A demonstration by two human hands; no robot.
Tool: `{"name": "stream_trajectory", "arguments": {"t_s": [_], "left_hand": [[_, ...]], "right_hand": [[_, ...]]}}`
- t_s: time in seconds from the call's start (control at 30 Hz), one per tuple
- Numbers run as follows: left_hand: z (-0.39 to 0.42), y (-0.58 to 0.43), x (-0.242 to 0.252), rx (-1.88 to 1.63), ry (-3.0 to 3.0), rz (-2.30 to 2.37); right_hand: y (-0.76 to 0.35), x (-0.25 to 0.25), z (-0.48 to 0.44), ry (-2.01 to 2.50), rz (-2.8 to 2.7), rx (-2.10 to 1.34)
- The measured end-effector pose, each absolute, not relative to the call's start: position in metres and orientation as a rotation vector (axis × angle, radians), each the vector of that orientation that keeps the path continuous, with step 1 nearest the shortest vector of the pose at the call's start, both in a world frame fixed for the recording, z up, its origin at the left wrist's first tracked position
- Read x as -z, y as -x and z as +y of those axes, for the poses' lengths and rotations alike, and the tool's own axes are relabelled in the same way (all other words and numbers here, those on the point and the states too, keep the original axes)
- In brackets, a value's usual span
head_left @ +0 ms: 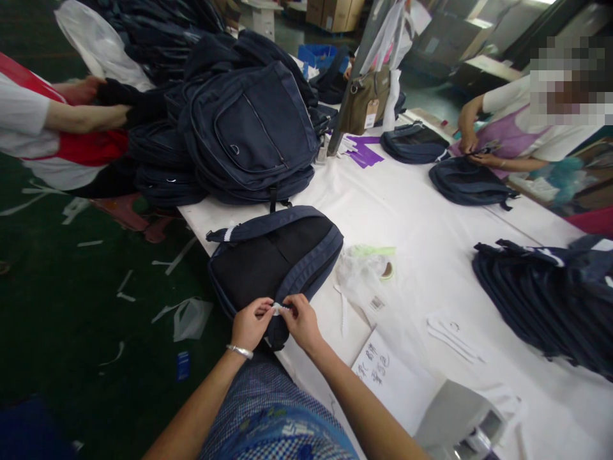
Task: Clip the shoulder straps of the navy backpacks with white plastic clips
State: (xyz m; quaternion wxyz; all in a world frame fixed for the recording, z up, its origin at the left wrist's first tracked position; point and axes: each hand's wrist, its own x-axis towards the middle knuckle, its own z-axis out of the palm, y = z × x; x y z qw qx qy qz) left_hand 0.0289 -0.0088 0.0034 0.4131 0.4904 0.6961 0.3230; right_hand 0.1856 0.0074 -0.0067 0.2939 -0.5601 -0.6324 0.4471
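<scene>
A dark navy backpack lies on the table in front of me, its black back panel and padded straps facing up. At the near end of one strap, my left hand and my right hand pinch a small white strip between their fingertips. The two hands almost meet over the strap. The far strap carries a similar white band around it. How the strip fastens is too small to make out.
Stacked backpacks rise at the back left, beside a person in red and white. More backpacks are piled at right. A plastic bag, handwritten paper and metal post share the white table. Another person works across it.
</scene>
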Motion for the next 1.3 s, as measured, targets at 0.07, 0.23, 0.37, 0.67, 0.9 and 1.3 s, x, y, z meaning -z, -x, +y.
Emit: {"name": "stream_trajectory", "arguments": {"t_s": [0.07,0.23,0.37,0.67,0.9,1.3], "left_hand": [[-0.010,-0.029,-0.004,-0.812,-1.270,1.751],[-0.012,-0.031,-0.007,-0.844,-1.286,1.729],[-0.011,-0.034,-0.001,-0.975,-1.083,1.745],[-0.004,-0.024,0.007,-1.066,-0.460,1.571],[-0.006,-0.021,0.002,-0.905,-0.601,1.489],[-0.005,-0.025,0.003,-0.895,-0.661,1.518]], "right_hand": [[-0.183,0.007,0.005,1.507,-1.725,-1.154],[-0.180,0.016,0.008,1.558,-1.653,-1.337],[-0.181,0.013,0.010,1.657,-1.654,-1.325],[-0.192,0.014,0.011,1.596,-1.636,-1.360],[-0.184,0.017,0.008,1.543,-1.409,-1.461],[-0.177,0.023,0.010,1.522,-1.254,-1.594]]}}
